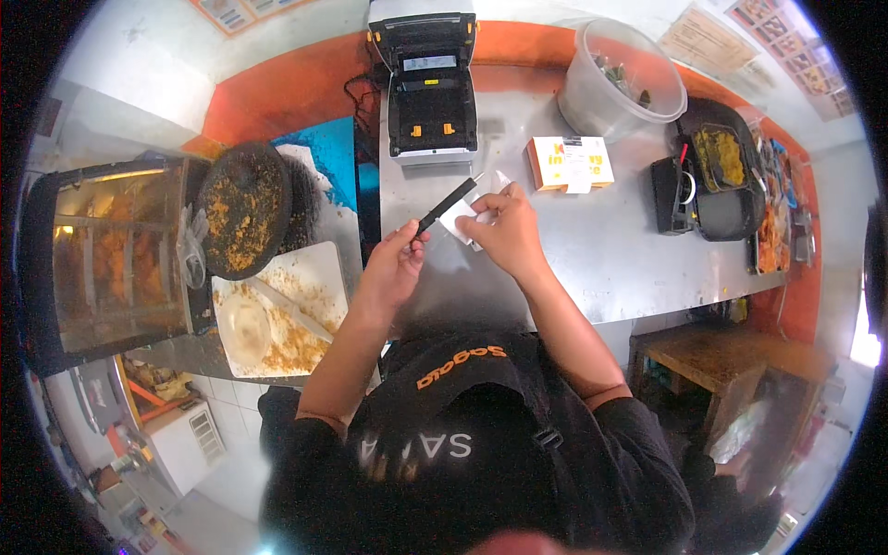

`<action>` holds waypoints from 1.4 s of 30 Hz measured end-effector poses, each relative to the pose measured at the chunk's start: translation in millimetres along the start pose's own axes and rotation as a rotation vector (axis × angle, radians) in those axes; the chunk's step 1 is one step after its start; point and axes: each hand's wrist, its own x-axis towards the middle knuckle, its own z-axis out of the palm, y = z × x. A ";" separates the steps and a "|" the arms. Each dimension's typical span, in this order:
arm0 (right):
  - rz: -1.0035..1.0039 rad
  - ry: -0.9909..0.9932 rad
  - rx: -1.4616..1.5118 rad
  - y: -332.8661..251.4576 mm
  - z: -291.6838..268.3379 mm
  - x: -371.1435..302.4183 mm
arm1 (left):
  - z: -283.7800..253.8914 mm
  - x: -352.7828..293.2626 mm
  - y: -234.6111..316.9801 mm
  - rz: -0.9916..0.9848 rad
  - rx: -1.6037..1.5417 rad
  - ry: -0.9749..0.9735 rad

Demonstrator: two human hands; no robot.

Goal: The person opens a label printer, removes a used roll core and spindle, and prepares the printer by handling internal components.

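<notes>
My left hand [396, 268] grips one end of a slim black bar [450, 202] that ends in a thin metal tip. It slants up and to the right above the steel table. My right hand [511, 231] pinches a small white piece of paper or tissue [453, 222] against the bar's side; its exact kind I cannot make out. Beyond my hands stands a black and grey label printer [431, 116] with its lid raised and its inside exposed. To the right of the printer lies a white and orange carton [571, 165] with a label stuck on it.
Steel tabletop [453, 287] lies under my hands. Rightward are a clear plastic tub [592, 79], a black holder [668, 194] and a black basin [731, 217]. Leftward stand a crumb-covered dark tray [242, 213], a white board [319, 277] and a glass food case [116, 268].
</notes>
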 end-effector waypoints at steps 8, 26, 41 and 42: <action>-0.008 0.192 0.240 -6.8 5.0 -9.5 | 5.1 -2.4 -13.9 0.335 0.078 -0.046; 0.000 -0.528 1.669 0.9 12.3 -14.2 | 49.3 -54.1 11.4 1.841 1.376 -0.565; 0.099 -0.250 1.839 48.4 23.2 -2.1 | 30.2 -57.6 -26.4 0.873 0.825 -0.429; 0.376 -0.030 1.674 53.8 21.7 -8.0 | 26.6 -54.2 -27.7 0.763 0.667 -0.333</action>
